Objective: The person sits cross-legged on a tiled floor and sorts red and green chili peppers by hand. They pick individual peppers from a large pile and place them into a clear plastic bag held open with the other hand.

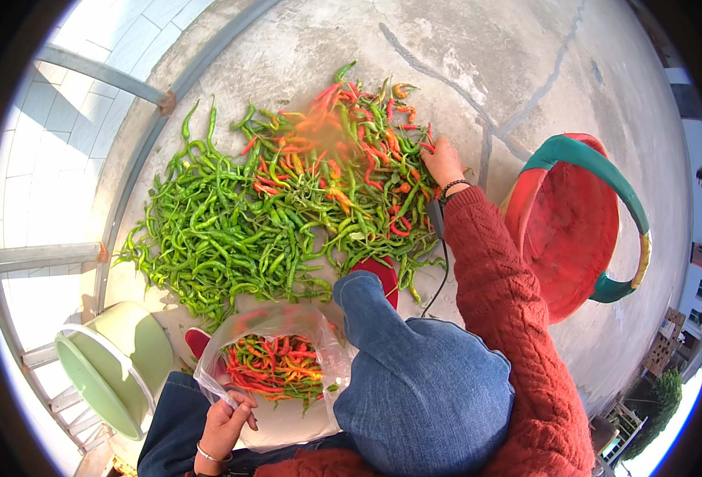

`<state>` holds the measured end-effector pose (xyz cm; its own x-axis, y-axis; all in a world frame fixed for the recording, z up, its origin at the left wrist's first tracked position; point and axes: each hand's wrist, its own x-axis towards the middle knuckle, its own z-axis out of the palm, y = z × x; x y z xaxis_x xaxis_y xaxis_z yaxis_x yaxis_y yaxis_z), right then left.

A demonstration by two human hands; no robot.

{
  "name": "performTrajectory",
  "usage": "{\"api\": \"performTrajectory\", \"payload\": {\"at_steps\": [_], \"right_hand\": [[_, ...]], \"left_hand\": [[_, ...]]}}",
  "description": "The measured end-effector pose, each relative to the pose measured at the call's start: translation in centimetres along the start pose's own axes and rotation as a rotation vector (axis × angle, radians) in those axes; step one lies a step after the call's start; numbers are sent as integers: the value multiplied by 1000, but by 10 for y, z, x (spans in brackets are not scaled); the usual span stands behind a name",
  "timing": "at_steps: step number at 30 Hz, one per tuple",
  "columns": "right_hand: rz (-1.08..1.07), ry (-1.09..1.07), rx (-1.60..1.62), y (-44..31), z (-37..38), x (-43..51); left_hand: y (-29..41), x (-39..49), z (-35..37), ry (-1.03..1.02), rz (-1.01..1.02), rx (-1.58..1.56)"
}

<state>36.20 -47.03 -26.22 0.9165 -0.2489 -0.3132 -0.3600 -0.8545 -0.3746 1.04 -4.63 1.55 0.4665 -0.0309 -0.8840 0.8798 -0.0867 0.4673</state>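
A wide heap of green chili peppers [225, 226] lies on the concrete floor, with many red and orange chili peppers [380, 143] mixed in at its upper right. My right hand [444, 162] reaches to the heap's right edge, its fingertips at a red pepper; whether they grip it I cannot tell. My left hand [228, 420] pinches the rim of a clear plastic bag [291, 417] between my legs. Red and orange peppers [279, 364], with some green ones, fill part of the bag, whose mouth is spread wide.
A red basket [571, 238] with a green-wrapped handle stands at the right. At the lower left, a pale green bucket [136, 346] lies tilted beside a metal railing [130, 185]. A black cable [446, 268] runs down by my right forearm. My red shoe [380, 274] touches the heap.
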Motion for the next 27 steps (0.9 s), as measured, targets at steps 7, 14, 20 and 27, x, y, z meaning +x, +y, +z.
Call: {"api": "performTrajectory", "payload": {"at_steps": [7,14,20,27], "right_hand": [[185,-72,335,3,-6,10],[183,-60,1059,6,-43,-21],[-176,38,338,-31,-36,14],[-525,-32,-524,-54,-12,41]], "left_hand": [[-1,-1,-2,-4,-2,-1],[-1,-3,-2,-1,6,20],[-1,-3,-2,-7,-8,-3],[-2,-1,-2,1,-19,-9]]}}
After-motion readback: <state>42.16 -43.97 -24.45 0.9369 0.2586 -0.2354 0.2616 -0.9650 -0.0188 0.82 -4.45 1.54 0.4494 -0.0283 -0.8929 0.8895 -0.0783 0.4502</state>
